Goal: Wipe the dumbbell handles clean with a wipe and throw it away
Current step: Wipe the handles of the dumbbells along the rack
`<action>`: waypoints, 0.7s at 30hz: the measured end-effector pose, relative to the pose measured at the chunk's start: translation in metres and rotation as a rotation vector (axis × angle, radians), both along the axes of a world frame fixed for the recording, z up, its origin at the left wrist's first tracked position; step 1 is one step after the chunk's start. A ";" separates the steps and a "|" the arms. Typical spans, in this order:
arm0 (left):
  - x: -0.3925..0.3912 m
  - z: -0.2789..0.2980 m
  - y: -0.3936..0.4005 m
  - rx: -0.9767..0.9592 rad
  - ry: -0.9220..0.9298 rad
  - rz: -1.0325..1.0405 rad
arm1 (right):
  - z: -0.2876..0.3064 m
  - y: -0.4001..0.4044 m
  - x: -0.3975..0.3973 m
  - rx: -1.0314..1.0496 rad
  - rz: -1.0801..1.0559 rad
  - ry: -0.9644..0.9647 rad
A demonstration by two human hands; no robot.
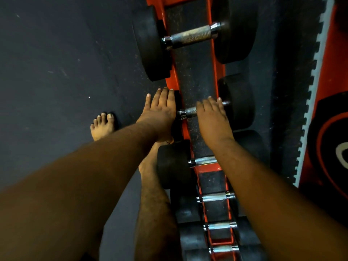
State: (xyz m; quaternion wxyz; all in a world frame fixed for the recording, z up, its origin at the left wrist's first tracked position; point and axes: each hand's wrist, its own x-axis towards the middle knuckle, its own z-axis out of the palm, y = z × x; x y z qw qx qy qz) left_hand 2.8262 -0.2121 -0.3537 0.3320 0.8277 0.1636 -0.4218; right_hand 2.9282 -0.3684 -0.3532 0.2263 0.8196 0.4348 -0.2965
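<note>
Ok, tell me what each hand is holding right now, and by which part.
Nothing is gripped. The left hand lies flat, fingers straight, on the dumbbell's near weight head. The right hand rests open over its handle. No wipe shows.

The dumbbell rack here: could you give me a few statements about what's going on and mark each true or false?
1. Both hands are over the same dumbbell. True: the left hand is at its left weight, and the right hand lies over its handle.
2. A white wipe is clearly visible in the right hand. False: no wipe shows in either hand.
3. The rack is orange-red. True.
4. The person wears shoes. False: a bare foot stands on the dark floor.
5. The biggest dumbbell sits at the top of the picture. True.
6. The left hand is clenched in a fist. False: its fingers are straight.
</note>
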 end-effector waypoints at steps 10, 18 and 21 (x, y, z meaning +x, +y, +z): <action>0.001 0.001 -0.001 -0.008 -0.018 0.043 | -0.002 -0.037 -0.048 0.392 -0.227 0.206; 0.000 -0.001 0.001 -0.023 -0.028 0.040 | -0.009 -0.010 -0.030 0.968 -2.585 0.244; 0.000 0.001 0.001 -0.024 -0.036 0.037 | -0.006 0.017 -0.006 1.078 -2.642 0.319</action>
